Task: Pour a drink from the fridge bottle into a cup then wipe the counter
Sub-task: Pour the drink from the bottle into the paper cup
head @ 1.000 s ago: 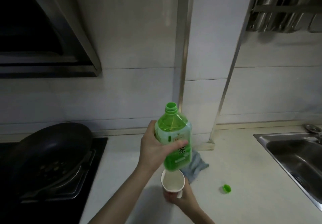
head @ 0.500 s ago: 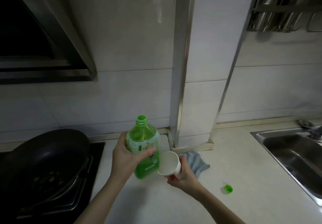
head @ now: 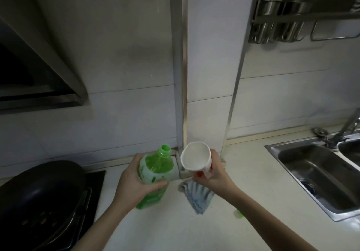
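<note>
The left hand (head: 136, 182) curls its fingers round the uncapped green drink bottle (head: 155, 172), which is held near-upright by the back edge of the counter (head: 253, 172), just right of the hob (head: 95, 182). Whether its base touches the counter cannot be told. The right hand (head: 212, 178) grips the white paper cup (head: 195, 157) just beside the bottle's neck — lifted, with its mouth tipped toward the camera. A blue-grey cloth (head: 196, 194) lies beneath the cup. The green cap (head: 240, 214) lies nearer the sink (head: 272, 149).
</note>
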Demonstrator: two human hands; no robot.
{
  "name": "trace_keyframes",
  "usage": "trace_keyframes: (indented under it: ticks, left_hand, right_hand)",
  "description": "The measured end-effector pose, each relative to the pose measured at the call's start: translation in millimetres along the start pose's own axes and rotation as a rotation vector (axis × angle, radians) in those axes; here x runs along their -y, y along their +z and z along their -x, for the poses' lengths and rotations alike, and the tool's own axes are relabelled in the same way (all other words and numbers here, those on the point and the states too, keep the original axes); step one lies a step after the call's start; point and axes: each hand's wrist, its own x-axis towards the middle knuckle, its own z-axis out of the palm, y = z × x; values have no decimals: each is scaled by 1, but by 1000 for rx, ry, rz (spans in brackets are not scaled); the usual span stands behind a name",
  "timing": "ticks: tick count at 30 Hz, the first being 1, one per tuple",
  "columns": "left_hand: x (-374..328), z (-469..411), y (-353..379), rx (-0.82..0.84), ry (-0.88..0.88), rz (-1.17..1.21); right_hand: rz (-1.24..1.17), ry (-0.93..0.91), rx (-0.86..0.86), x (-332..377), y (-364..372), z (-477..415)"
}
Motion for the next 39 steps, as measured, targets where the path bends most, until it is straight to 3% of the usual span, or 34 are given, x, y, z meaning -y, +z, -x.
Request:
trace_keyframes:
  ticks: [5, 14, 29, 39]
  left_hand:
    - [3, 8, 23, 73, -91, -57]
    - [4, 2, 49, 182, -125, -334]
    - [-11, -29, 74, 419, 177, -979]
    - [-10, -48, 85, 511, 273, -1117]
  right_hand:
    - [91, -46, 74, 5, -16, 1]
    - [268, -34, -16, -32, -33, 5]
    - [369, -123, -26, -80, -28, 16]
    - [441, -161, -24, -101, -28, 12]
